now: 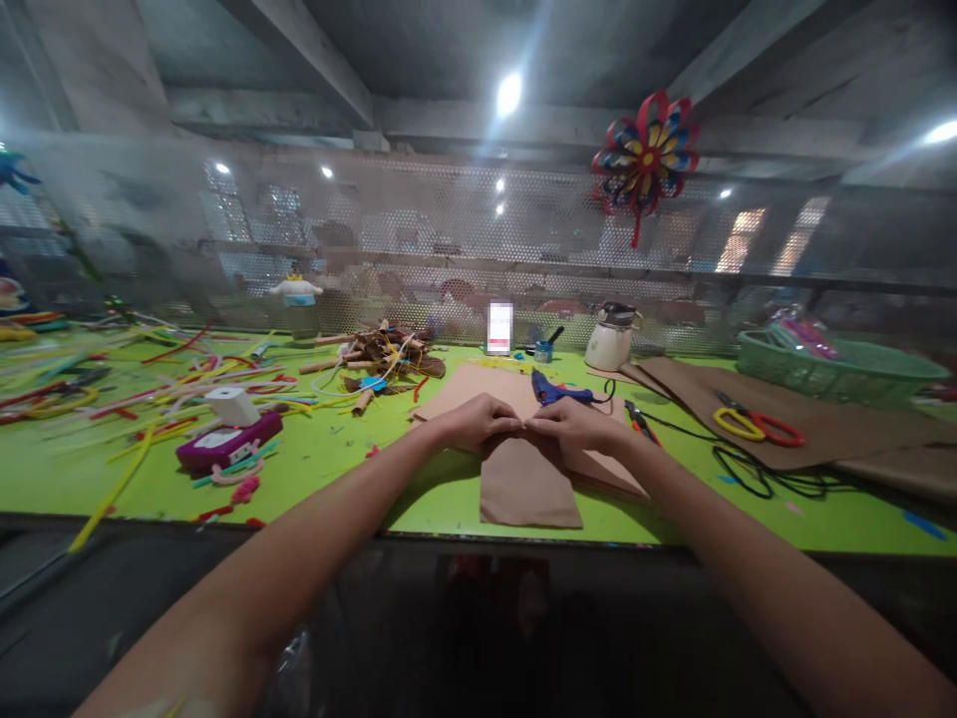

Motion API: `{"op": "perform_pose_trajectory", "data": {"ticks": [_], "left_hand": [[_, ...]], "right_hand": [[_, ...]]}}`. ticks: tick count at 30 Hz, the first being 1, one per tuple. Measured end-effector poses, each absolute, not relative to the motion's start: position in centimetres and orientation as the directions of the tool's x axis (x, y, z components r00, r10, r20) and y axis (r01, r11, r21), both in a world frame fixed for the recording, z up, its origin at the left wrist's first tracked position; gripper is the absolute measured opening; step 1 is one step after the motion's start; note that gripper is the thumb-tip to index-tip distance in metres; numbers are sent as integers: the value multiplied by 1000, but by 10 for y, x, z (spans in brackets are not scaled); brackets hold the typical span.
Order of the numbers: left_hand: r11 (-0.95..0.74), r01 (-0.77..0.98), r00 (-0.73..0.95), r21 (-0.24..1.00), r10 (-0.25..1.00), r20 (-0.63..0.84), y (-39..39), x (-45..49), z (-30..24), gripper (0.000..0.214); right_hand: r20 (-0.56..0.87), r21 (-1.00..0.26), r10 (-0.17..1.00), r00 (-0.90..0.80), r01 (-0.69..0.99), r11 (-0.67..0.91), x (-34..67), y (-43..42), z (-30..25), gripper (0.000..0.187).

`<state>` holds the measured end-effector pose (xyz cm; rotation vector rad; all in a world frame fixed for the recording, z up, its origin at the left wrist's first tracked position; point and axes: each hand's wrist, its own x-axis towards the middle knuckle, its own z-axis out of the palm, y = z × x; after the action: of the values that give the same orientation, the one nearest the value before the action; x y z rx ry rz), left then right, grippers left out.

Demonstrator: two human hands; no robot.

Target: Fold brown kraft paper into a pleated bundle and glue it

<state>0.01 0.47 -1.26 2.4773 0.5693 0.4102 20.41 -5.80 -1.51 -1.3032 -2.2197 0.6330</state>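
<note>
A strip of brown kraft paper [530,491] hangs down toward me from my fingers, over the front of the green tabletop. My left hand [482,421] pinches its far end from the left. From the right, my right hand [572,423] pinches the same end, fingertips almost meeting the left ones. Beneath and behind the hands lie flat brown paper sheets [468,384]. Just beyond the right hand, a blue glue gun [560,390] rests on them. Pliers [641,424] lie to the right, partly covered by my hand.
Scissors [755,425] and a black cord [748,474] lie right, near large brown paper [695,404] and a green basket [829,369]. A white jug [609,344], a phone [499,329] and a twig pile [389,359] stand behind. Pipe cleaners [150,389] and a purple box [228,444] lie left.
</note>
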Motion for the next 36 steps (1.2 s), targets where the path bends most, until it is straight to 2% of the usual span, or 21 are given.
{"op": "perform_pose_trajectory", "data": {"ticks": [3, 5, 9, 17, 22, 29, 34, 36], "left_hand": [[-790, 296, 870, 537, 455, 189, 4, 1, -15, 43], [-815, 285, 874, 505, 436, 212, 4, 1, -16, 41], [-844, 308, 870, 439, 436, 230, 1, 0, -13, 37], [-897, 391, 867, 205, 434, 245, -6, -4, -9, 21], [-896, 382, 869, 225, 431, 243, -6, -4, -11, 20], [-851, 429, 840, 304, 499, 213, -9, -4, -10, 19], [-832, 491, 812, 258, 545, 210, -1, -8, -8, 19], [-818, 497, 797, 290, 562, 220, 4, -9, -8, 24]], "right_hand": [[137, -734, 900, -415, 567, 373, 204, -58, -21, 47], [166, -760, 911, -379, 539, 362, 203, -61, -25, 46], [221, -752, 915, -337, 539, 380, 203, -66, -27, 43], [247, -678, 909, -335, 610, 409, 206, -66, -28, 35], [231, -715, 899, -371, 562, 416, 212, -66, -23, 34], [130, -781, 939, -319, 550, 295, 228, -63, -22, 33], [133, -808, 942, -308, 517, 283, 230, -61, -24, 36], [132, -828, 942, -309, 488, 276, 231, -59, -26, 39]]}}
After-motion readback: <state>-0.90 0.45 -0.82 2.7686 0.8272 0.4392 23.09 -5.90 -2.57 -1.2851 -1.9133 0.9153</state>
